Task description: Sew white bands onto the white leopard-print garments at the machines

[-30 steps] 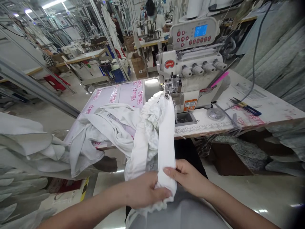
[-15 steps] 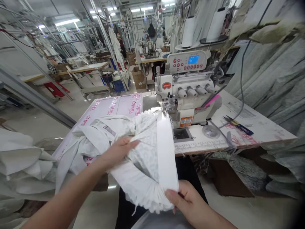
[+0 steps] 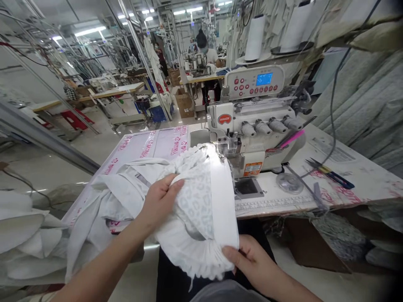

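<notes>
A white garment point(image 3: 193, 205) with faint grey spots and a gathered, ruffled edge stretches from the sewing machine toward my lap. Along its right side runs a wide white elastic band point(image 3: 223, 197), whose far end lies under the presser foot of the overlock machine point(image 3: 252, 126). My left hand point(image 3: 162, 197) pinches the fabric on the left side, thumb on top. At the near end of the band, my right hand point(image 3: 248, 256) grips band and gathered cloth between thumb and fingers. More white cloth point(image 3: 122, 197) trails off to the left across the table extension.
Thread snips point(image 3: 330, 173) and a clear round bobbin-like disc point(image 3: 289, 183) lie on the table right of the machine. Thread cones point(image 3: 255, 37) stand behind it. A pile of white pieces point(image 3: 28, 235) is at the left, and a metal pole point(image 3: 50, 134) slants there.
My left hand has shifted slightly on the fabric, which now lies flatter with its spots clearer. The machine appears farther right and nearer as the view moves. My right hand keeps its grip.
</notes>
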{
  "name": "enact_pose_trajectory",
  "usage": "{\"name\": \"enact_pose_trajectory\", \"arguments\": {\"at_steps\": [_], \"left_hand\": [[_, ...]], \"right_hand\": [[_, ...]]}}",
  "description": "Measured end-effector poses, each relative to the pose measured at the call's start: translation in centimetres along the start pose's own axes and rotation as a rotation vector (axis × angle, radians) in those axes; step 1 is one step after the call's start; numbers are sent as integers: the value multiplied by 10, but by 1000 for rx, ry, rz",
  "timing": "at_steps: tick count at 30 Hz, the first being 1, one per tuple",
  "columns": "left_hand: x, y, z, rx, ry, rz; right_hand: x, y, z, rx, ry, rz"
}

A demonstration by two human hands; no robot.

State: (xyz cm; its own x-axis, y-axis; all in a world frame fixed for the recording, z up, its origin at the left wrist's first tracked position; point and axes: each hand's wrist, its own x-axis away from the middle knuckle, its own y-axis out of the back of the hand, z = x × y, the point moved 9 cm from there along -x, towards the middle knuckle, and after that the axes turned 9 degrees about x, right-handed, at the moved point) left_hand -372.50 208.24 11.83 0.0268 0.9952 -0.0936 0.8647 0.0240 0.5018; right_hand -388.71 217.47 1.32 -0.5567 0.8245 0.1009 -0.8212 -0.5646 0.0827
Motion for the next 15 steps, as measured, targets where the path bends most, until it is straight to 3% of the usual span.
{"name": "enact_pose_trajectory", "arguments": {"at_steps": [8,15], "left_hand": [[-34,10,-18,-155,-124,-131],[-76,15,-36,-189,-273,-153]], "right_hand": [[-32,31,11,50,17,-16],[-62,57,23,61,44,-37]]}}
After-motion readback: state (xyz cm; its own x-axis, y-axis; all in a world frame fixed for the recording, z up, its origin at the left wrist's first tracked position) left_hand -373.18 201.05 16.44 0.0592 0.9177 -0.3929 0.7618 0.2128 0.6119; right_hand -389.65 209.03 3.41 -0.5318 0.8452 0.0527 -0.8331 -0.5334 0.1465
